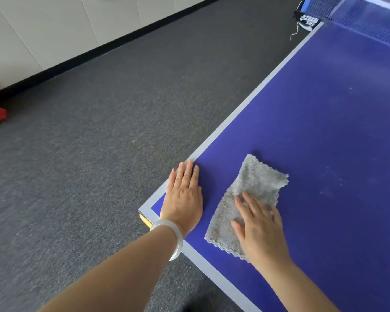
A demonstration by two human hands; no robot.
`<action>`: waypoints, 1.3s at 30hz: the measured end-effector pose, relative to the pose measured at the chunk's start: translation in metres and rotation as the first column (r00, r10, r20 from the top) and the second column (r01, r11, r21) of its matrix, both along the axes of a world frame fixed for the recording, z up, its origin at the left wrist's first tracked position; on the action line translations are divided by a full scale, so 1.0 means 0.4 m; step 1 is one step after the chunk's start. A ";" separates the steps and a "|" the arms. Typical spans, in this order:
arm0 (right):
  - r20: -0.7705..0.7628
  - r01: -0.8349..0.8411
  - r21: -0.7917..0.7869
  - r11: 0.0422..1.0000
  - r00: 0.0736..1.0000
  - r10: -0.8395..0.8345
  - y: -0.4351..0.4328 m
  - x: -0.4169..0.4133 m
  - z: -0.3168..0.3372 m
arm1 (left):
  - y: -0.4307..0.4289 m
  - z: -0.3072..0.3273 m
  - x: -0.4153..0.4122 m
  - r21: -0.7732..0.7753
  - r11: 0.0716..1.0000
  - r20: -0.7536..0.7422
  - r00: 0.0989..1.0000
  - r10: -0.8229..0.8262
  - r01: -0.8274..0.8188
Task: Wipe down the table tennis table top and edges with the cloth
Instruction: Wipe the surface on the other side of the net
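The fluffy grey cloth (254,176) lies flat on the big blue table tennis desk (324,131), close to the near corner and its pale grey edge line. The right hand (261,230) lies on top of the cloth. Its fingers (250,203) are straight and a bit spread, pressing down, not pinching. The left hand (185,199) lies flat on the bare desk just beside the cloth, with its fingers straight and close together, holding nothing. A white bangle (170,235) sits on that wrist.

What could go wrong? The cloth is only pressed, so a fast push may make it bunch up or slip out from under the palm. Near the corner it may slide off onto the grey carpet floor (99,131). The hard bangle may bump the desk rim. Pale dusty spots (333,183) farther out on the blue top may get missed.

Far off, by the blue net (369,30), a black net holder (307,21) has white writing. It is too blurry to read.
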State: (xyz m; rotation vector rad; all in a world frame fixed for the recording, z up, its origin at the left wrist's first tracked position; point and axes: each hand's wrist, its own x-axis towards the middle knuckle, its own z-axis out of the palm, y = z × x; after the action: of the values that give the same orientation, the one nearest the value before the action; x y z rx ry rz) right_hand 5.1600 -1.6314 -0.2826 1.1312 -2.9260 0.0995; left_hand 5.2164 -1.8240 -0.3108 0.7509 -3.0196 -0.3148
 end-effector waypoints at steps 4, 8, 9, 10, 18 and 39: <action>0.011 0.174 0.155 0.973 0.984 -0.177 -0.039 -0.078 0.031 | 0.000 -0.004 -0.003 -0.005 1.000 0.008 1.000 -0.005 0.005; 0.185 0.415 0.090 0.906 0.887 -0.424 -0.174 -0.092 -0.011 | -0.003 -0.009 -0.005 -0.016 1.000 0.002 1.000 -0.002 0.002; 0.180 0.382 0.041 0.923 0.906 -0.383 -0.188 -0.070 -0.031 | -0.004 -0.010 -0.005 -0.016 1.000 0.007 1.000 -0.005 0.005; 0.149 0.305 0.000 0.952 0.942 -0.301 -0.189 -0.035 -0.048 | -0.005 -0.011 -0.004 -0.022 1.000 0.014 1.000 -0.008 0.008; 0.022 0.198 -0.033 0.980 0.980 -0.197 0.081 -0.036 -0.058 | 0.003 -0.006 -0.007 -0.046 0.999 0.027 1.000 0.002 -0.001; 0.187 0.640 -0.081 0.764 0.762 -0.620 0.130 -0.092 -0.058 | 0.002 -0.003 -0.002 -0.056 0.998 -0.052 0.999 0.003 -0.006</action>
State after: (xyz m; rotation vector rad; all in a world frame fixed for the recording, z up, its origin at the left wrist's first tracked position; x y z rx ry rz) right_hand 5.1232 -1.5793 -0.3057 0.0680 -3.1812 0.3896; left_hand 5.2154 -1.8233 -0.3118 0.7333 -2.9640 -0.2446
